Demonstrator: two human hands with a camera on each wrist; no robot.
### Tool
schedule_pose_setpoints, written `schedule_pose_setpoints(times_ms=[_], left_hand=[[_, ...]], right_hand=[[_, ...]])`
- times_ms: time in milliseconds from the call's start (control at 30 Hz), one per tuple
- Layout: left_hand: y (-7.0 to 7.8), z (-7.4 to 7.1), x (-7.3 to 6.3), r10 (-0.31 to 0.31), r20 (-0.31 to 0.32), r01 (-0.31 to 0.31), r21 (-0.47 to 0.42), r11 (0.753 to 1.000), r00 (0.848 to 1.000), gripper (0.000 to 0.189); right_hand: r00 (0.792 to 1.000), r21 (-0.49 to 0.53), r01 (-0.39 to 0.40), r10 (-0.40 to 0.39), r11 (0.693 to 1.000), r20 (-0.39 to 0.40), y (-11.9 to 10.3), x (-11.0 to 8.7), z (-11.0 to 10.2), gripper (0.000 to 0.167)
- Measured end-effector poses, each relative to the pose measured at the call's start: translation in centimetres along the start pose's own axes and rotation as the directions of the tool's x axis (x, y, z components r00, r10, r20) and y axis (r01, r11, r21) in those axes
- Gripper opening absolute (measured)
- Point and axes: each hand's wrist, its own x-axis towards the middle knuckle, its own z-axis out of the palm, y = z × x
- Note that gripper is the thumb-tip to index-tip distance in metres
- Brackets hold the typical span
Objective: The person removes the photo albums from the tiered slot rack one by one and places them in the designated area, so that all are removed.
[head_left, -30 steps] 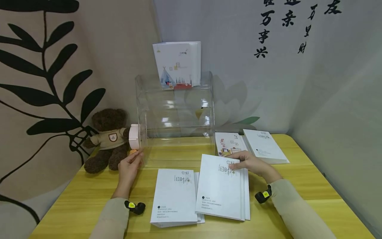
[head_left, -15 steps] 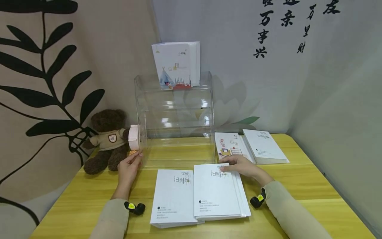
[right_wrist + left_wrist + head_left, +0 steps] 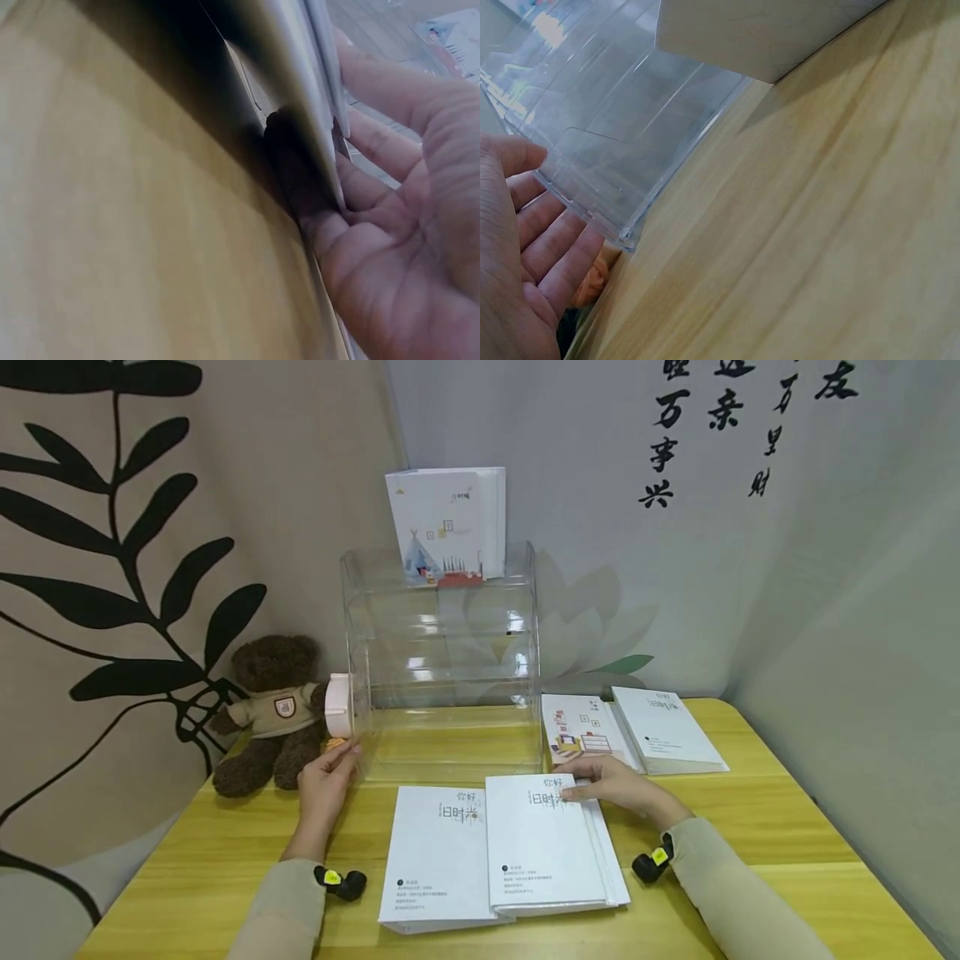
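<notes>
In the head view, my right hand [image 3: 611, 783] grips the upper right corner of a white book [image 3: 543, 843] with black Chinese lettering. Its thumb lies on the cover and its fingers go underneath, as the right wrist view shows. This book partly overlaps a second white book [image 3: 438, 852] to its left, lying on the table. My left hand [image 3: 327, 781] touches the lower left side of a clear acrylic rack [image 3: 450, 693]. Seen from the left wrist, the fingers [image 3: 562, 262] of that hand are fairly straight along the rack's side panel, with the thumb near its edge.
Another book [image 3: 442, 522] with a tent picture stands in the rack's top tier. At the back right lie an illustrated book [image 3: 581, 727] and a white book [image 3: 667, 727]. A brown teddy bear [image 3: 276, 714] sits left of the rack on the wooden table [image 3: 187, 877].
My right hand has moved the white book slightly left and lowered it, so that it overlaps the second book's right side. My left hand stays at the rack.
</notes>
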Motion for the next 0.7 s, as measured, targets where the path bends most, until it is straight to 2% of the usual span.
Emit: schedule_pose_setpoints(times_ms=[167,367,533,700], left_hand=[[0.11,-0.03,0.03,-0.007,-0.008,0.007,0.007,1.0,1.0,0.041],[0.1,-0.1,-0.03,-0.033,0.014,0.033,-0.008,0.999,0.999,0.042],[0.09,-0.01,0.0,-0.038,0.025,0.039,-0.038,0.999,0.999,0.042],[0.12,0.0,-0.01,-0.03,0.021,0.031,-0.032,0.999,0.999,0.043]], right_hand=[[0.999,-0.076,0.047,-0.047,0.996,0.003,-0.17,0.02,0.13,0.04],[0.998,-0.099,0.047,-0.042,0.994,0.046,-0.45,-0.11,0.55,0.042],[0.999,-0.137,0.034,-0.029,0.99,0.043,-0.51,-0.3,0.71,0.04],[0.997,-0.142,0.075,-0.071,0.987,0.035,-0.58,-0.38,0.79,0.034]])
